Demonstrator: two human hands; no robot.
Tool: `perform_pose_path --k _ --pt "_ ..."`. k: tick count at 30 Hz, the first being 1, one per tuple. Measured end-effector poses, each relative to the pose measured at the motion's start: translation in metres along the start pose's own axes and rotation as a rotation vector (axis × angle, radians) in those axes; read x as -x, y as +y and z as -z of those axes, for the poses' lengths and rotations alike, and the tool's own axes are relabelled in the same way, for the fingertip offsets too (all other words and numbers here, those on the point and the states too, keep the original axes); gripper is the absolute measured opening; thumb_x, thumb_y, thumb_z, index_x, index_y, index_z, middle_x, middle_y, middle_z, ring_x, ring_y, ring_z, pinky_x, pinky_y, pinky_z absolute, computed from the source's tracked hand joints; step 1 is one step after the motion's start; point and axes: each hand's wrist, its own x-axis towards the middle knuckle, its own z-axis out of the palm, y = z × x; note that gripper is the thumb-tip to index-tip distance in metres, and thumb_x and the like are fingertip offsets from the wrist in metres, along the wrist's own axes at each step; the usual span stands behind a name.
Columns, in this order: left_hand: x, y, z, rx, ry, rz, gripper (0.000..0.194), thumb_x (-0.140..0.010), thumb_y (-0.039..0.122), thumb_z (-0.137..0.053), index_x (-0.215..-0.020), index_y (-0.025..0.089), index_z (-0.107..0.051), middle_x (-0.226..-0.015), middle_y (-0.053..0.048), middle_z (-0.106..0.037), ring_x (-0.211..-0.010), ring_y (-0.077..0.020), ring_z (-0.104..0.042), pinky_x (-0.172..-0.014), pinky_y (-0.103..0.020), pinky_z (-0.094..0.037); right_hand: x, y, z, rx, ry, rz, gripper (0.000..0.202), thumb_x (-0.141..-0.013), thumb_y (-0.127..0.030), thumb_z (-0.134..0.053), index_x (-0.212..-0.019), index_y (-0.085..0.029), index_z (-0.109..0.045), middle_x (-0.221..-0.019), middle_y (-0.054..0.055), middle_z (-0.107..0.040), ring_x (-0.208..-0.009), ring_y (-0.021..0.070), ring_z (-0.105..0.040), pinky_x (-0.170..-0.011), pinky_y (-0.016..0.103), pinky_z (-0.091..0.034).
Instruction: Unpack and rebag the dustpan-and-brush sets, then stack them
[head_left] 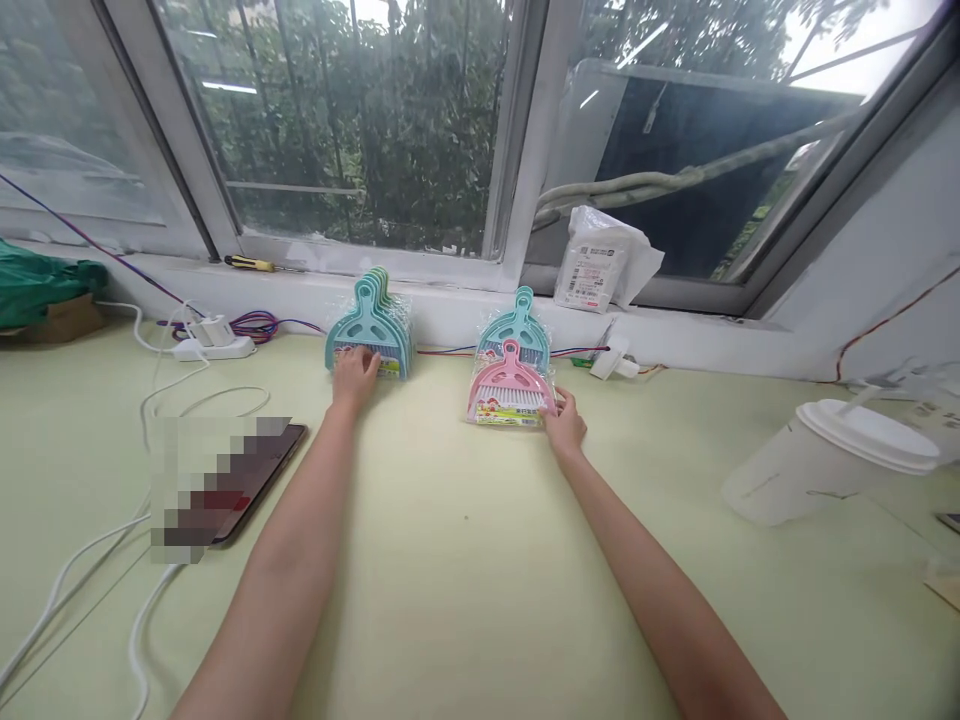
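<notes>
On the left, a row of teal dustpan-and-brush sets (369, 318) in clear wrap leans upright near the window ledge. My left hand (355, 377) is at the front one, fingers curled against its label at the lower edge. To the right, a pink dustpan-and-brush set (510, 388) stands upright in its wrap, in front of a teal dustpan-and-brush set (523, 320) that it partly covers. My right hand (566, 422) pinches the pink set at its lower right corner.
A phone (262, 480), partly blurred out, and white cables (142, 620) lie at left. A power strip (214, 346), a screwdriver (251, 263) and a wrapped box (596, 262) are along the window. A lidded white cup (817, 462) stands at right on the pale green table (465, 600).
</notes>
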Motion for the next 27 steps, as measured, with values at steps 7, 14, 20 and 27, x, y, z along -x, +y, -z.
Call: perform_pose_path --k 7,14,20,27 --pt "-0.001 -0.003 -0.004 0.013 -0.015 -0.021 0.030 -0.088 0.043 -0.041 -0.096 0.018 -0.056 -0.099 -0.015 -0.062 -0.103 -0.0316 -0.053 -0.091 -0.044 -0.039 -0.002 0.002 -0.002 -0.006 0.010 0.011 0.050 -0.075 -0.025 -0.059 -0.124 -0.027 -0.049 -0.111 0.003 -0.067 -0.104 0.0219 -0.061 -0.099 0.041 -0.033" --pt "-0.001 -0.003 -0.003 0.037 0.063 0.001 0.028 -0.089 0.039 -0.039 -0.090 0.018 -0.058 -0.090 -0.013 -0.061 -0.101 -0.0304 -0.053 -0.092 -0.043 -0.039 -0.004 0.006 -0.002 -0.064 0.032 -0.005 0.054 -0.072 -0.024 -0.062 -0.124 -0.029 -0.049 -0.108 0.002 -0.067 -0.097 0.0206 -0.063 -0.092 0.036 -0.039" --pt "0.006 0.001 0.010 0.049 0.159 0.031 0.031 -0.090 0.033 -0.031 -0.082 0.018 -0.057 -0.091 -0.014 -0.060 -0.103 -0.0297 -0.052 -0.093 -0.043 -0.039 -0.001 0.008 0.000 -0.234 0.105 -0.035 0.063 -0.070 -0.022 -0.060 -0.129 -0.027 -0.041 -0.110 0.004 -0.066 -0.097 0.0205 -0.064 -0.085 0.031 -0.044" --pt "0.044 0.057 0.026 0.287 0.019 0.096 0.019 -0.085 0.036 -0.046 -0.077 0.021 -0.054 -0.099 -0.012 -0.060 -0.110 -0.0289 -0.050 -0.099 -0.044 -0.037 0.006 0.004 0.007 -0.490 0.159 -0.061 0.062 -0.066 -0.021 -0.060 -0.125 -0.023 -0.041 -0.113 0.009 -0.065 -0.087 0.0187 -0.067 -0.083 0.032 -0.048"
